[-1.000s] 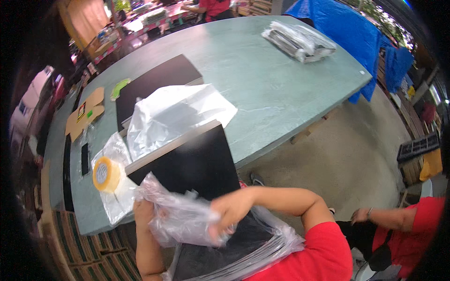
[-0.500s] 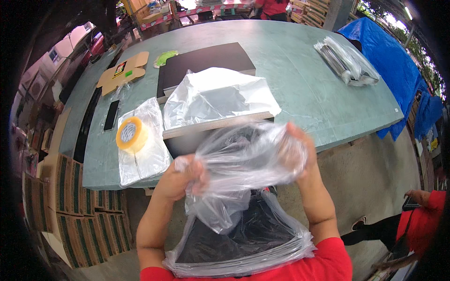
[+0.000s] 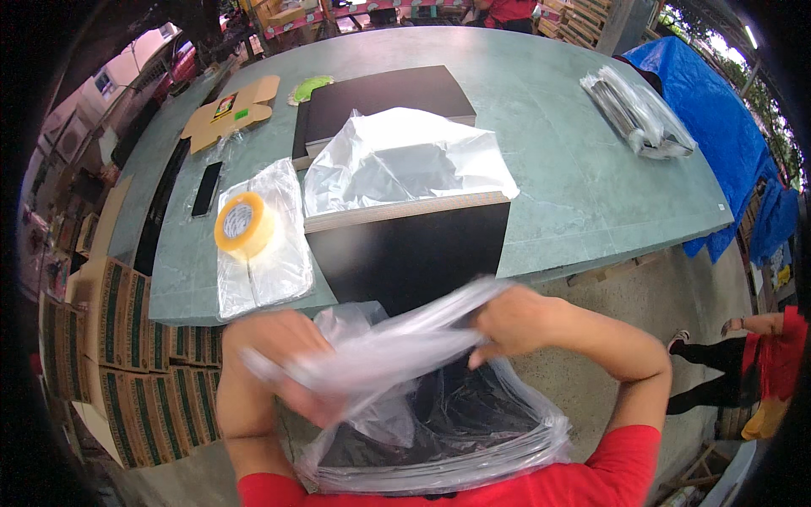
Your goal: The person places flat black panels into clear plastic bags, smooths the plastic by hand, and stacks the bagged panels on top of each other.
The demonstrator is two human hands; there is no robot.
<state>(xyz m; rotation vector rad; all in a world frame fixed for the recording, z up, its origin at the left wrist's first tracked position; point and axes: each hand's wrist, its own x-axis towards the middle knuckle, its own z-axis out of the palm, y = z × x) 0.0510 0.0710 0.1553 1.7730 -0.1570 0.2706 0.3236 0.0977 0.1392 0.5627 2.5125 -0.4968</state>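
Holding a thin clear plastic bag (image 3: 414, 338) between them, the left hand (image 3: 283, 351) and right hand (image 3: 519, 321) work in front of the near edge of the table (image 3: 583, 224). Right fingers are closed on the film; the left hand also seems to grasp it, though blur hides its exact hold. Bunched and glossy, the bag shows nothing inside, so it appears unfilled as yet. Below it, against the body, more clear film (image 3: 507, 452) lies in soft ridges over something dark. Just beyond the hands, a flat black block (image 3: 410, 253) with a pale, layered edge has its near face uncovered. To its left, a yellowish tape roll (image 3: 245, 224) rests on flat, crinkled plastic packaging (image 3: 279, 275). Farther on come a whitish translucent sheet (image 3: 405, 156), then a dark rectangular stack (image 3: 389, 101). At far right, a bundle (image 3: 638, 114) already sits wrapped in shiny, wrinkled plastic.
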